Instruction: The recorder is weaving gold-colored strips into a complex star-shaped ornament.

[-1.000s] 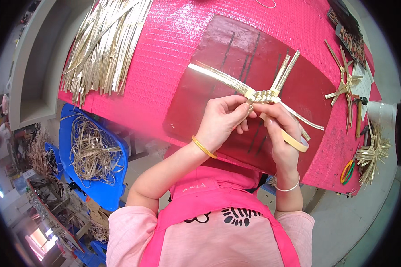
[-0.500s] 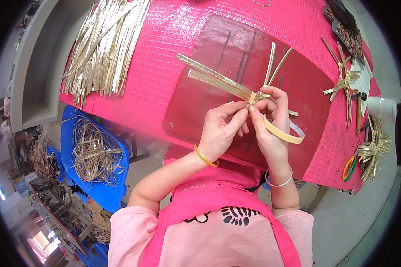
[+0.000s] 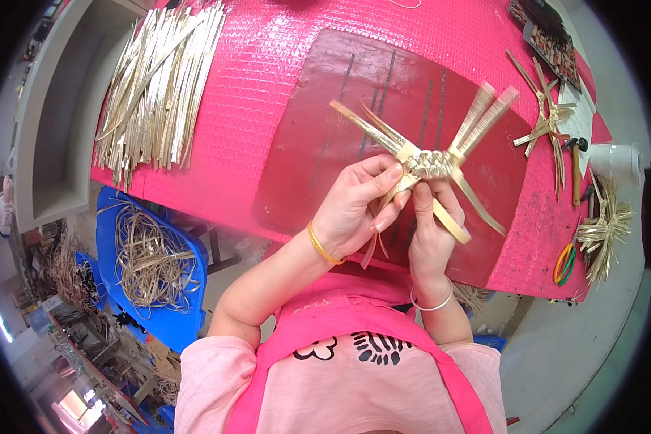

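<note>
Between my two hands is a woven piece of gold strips (image 3: 434, 165), its short braided middle facing up and loose strip ends fanning out on both sides. My left hand (image 3: 365, 194) pinches its left end with thumb and fingers. Under the braid's near edge, my right hand (image 3: 432, 220) is closed on it, with a pale yellow strip (image 3: 450, 221) curving past the fingers. A few strip ends hang below my left fingers. The piece is held above a dark red board (image 3: 296, 166), which lies on the pink table cover (image 3: 246, 79).
Many gold strips (image 3: 155, 94) lie in a pile at the far left. A blue bin (image 3: 195, 289) of tangled strips stands below the table's left edge. On the right are another woven piece (image 3: 553, 119), a hammer (image 3: 576, 170), scissors (image 3: 565, 264) and a gold strip bundle (image 3: 606, 231).
The woven piece has turned so that its braided middle now shows, and its strip ends have swung round. My left hand has shifted slightly; my right hand has moved lower, beneath the braid.
</note>
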`<action>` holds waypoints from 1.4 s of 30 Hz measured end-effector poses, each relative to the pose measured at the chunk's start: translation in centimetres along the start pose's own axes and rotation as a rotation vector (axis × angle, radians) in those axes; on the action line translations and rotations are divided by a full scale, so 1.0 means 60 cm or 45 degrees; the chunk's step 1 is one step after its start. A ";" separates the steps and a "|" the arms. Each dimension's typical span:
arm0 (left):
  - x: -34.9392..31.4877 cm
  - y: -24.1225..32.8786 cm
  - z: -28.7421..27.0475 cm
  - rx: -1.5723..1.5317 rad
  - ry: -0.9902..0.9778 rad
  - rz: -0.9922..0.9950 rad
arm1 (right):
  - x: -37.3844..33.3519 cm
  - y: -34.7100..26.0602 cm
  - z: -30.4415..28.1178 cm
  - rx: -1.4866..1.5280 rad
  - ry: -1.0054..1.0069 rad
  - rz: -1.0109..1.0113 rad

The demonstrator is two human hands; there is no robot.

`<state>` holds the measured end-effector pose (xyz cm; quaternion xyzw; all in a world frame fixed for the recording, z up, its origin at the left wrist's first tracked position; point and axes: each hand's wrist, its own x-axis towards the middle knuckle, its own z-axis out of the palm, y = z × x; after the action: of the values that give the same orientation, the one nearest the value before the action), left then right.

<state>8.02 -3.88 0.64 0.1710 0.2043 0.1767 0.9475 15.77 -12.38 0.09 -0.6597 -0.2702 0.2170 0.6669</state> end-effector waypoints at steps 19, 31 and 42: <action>-0.010 0.037 0.018 0.740 0.121 0.452 | 0.027 -0.015 -0.018 0.009 -0.259 -0.119; -0.017 0.037 0.017 1.231 0.176 0.596 | 0.035 -0.001 0.005 0.018 -0.207 -0.042; -0.015 0.030 -0.002 0.919 0.129 0.492 | 0.053 -0.019 -0.003 -0.583 -0.331 -0.514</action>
<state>6.72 -2.67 1.57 0.5185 0.2638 0.2768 0.7648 18.23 -10.49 1.44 -0.6923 -0.5200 0.0966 0.4908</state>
